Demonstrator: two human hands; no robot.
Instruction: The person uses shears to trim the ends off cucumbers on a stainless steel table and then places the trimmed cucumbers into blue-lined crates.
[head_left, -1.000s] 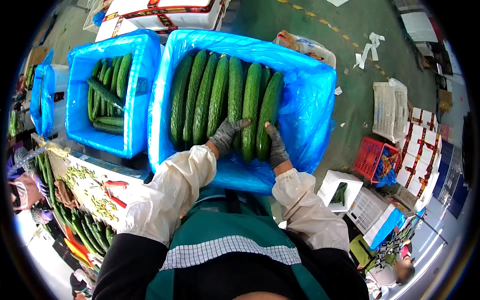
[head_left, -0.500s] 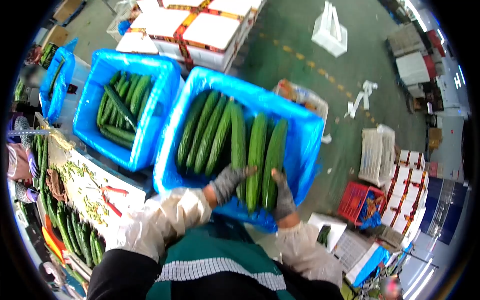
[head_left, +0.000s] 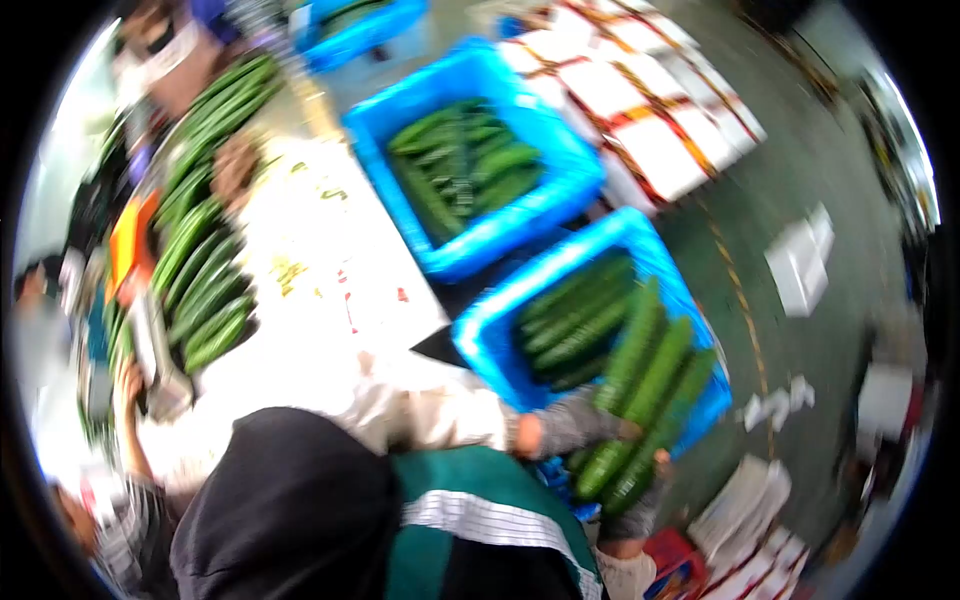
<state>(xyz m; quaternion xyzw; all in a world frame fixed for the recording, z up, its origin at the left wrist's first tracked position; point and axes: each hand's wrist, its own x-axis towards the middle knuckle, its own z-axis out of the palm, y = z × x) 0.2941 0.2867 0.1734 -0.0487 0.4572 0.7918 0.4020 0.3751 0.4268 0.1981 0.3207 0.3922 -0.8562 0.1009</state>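
Observation:
Three long green cucumbers (head_left: 645,395) lie side by side between my hands at the near end of a blue-lined box (head_left: 480,345). My left hand (head_left: 585,422), in a grey glove, is closed against their left side with the thumb across them. On the other side, my right hand (head_left: 645,505), also gloved, grips them near the lower end; its fingers are partly hidden. Further cucumbers (head_left: 575,320) lie in a row inside the box. Motion blurs the view, so whether the held cucumbers still touch the box is unclear.
Another blue-lined box (head_left: 390,110) of cucumbers stands beyond. To the left, a white table (head_left: 320,240) bears scraps and several cucumbers (head_left: 205,270). A co-worker's hand (head_left: 128,385) is at the far left. Taped white foam boxes (head_left: 650,110) are stacked behind.
My view has swung left, bringing more of the table and a co-worker's arm into sight. Both hands keep their grip on the cucumbers, which now lie at a slant in view.

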